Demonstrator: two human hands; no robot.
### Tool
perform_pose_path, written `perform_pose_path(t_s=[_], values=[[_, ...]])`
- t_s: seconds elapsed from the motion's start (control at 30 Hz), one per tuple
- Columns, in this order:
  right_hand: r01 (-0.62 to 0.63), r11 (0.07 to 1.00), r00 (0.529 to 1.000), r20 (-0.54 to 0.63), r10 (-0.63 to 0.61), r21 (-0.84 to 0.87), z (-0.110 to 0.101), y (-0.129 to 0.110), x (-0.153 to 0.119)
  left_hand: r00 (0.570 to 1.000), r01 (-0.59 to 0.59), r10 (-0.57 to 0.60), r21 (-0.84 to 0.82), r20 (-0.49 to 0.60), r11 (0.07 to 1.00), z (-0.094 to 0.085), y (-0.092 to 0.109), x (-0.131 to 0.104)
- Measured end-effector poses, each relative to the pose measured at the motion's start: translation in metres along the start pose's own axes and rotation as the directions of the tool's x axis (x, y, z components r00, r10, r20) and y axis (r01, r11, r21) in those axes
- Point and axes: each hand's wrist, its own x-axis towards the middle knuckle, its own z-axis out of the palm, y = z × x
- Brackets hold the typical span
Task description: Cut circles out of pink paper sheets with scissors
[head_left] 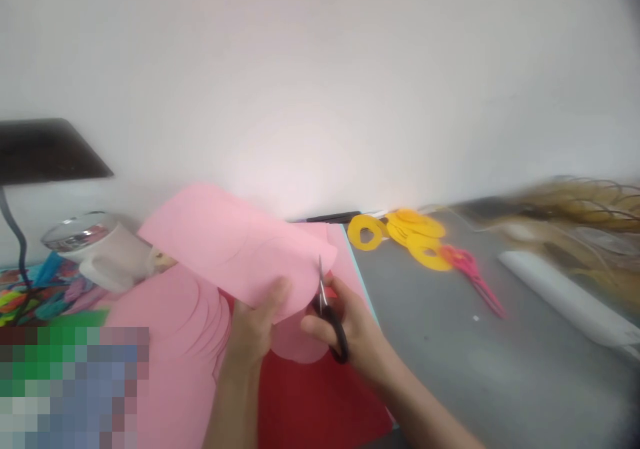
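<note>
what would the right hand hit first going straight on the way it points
The pink sheet, right at the blades of the scissors in the right hand. Beyond it, probably the wall, though depth is hard to judge.

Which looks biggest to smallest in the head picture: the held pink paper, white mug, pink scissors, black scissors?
1. Held pink paper
2. White mug
3. Pink scissors and black scissors: these look too alike to rank.
</note>
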Motion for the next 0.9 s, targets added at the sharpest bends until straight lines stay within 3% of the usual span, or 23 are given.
perform_pose_path(t_s=[0.13,0.4,0.9], values=[[0.008,1.000,1.000,0.002,-0.008,-0.002,0.000,-0.002,0.000,0.999,0.006,-0.007,0.010,0.041,1.000,0.001,0.002,-0.002],[-0.001,1.000,1.000,-0.004,0.001,-0.011,-0.001,0.001,0.000,1.000,-0.019,0.019,0.029,-0.004,0.999,0.004,0.004,-0.003],[-0.010,1.000,0.999,-0.032,0.010,-0.021,-0.001,0.000,0.001,0.999,-0.010,0.008,0.042,0.042,0.999,-0.007,-0.003,0.002]])
